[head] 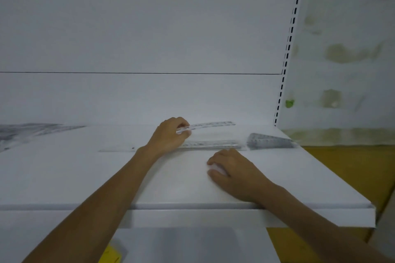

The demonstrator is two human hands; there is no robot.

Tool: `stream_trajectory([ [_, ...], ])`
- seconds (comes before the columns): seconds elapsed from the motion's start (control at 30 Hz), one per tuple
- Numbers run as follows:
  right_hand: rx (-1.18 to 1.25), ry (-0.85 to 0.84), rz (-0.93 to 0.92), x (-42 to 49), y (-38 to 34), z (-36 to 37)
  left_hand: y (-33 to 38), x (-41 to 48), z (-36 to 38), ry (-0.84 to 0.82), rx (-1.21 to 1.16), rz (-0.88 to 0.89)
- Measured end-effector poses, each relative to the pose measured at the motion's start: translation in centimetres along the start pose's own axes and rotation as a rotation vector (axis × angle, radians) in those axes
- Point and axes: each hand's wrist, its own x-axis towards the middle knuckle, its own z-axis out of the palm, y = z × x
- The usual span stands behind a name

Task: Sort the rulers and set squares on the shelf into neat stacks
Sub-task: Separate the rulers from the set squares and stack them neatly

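Held ruler: a clear plastic ruler (210, 125) with fine dark markings, its right end pointing toward the back corner, the whole of it lying low over the rear of the shelf.
Left hand: the left hand (168, 135) reaches to the back, fingers (181, 123) curled over the ruler's left end and pinching it against the thumb.
Second ruler: a long clear ruler (213, 145) lies flat across the shelf just in front of the held one, passing under the left hand, its left part faint against the white.
Set squares: a pile of grey-marked transparent set squares (269, 141) sits at the right end of the long ruler, near the shelf's right edge.
Blurred heap: a grey smeared heap (25, 132) lies at the far left rear; too blurred to tell what is in it.
Right hand: the right hand (234, 174) rests palm down on the shelf in front of the long ruler, fingers bent inward; a pale patch shows under them, and I cannot tell whether they hold anything.
Surface: a white metal shelf (85, 177) with a raised front lip.
Back: a white panel (139, 28) with one thin horizontal seam.
Upright: a white slotted post (289, 42) at the right.
Room: a pale wall with greenish stains (346, 53) beyond the post, and a yellow surface (342, 168) below it.
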Motion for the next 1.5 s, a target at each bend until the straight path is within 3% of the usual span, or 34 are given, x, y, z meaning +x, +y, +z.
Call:
stream_trajectory([
  [0.17, 0.002, 0.01, 0.002, 0.0, 0.0, -0.1, -0.5, -0.7, 1.1, -0.054, 0.127, 0.086],
  [0.37, 0.003, 0.014, 0.006, -0.1, -0.2, 0.0, -1.0, -0.8, 1.5, -0.145, 0.208, 0.059],
  [0.87, 0.01, -0.002, 0.101, -0.5, -0.2, -0.4, -0.8, -0.9, 0.7, -0.068, 0.174, 0.097],
  [1.03, 0.002, 0.124, 0.162, 1.2, -1.6, -0.6, -2.8, -2.9, -4.3, -0.06, 0.15, 0.099],
  [1.23, 0.086, 0.176, 0.005, 9.9, -11.4, 3.4, -9.8, -9.5, -13.7, 0.001, 0.144, -0.006],
  [1.5, 0.12, 0.066, -0.138, 18.5, -28.7, 11.6, -20.9, -19.9, -28.9, 0.141, 0.24, -0.192],
])
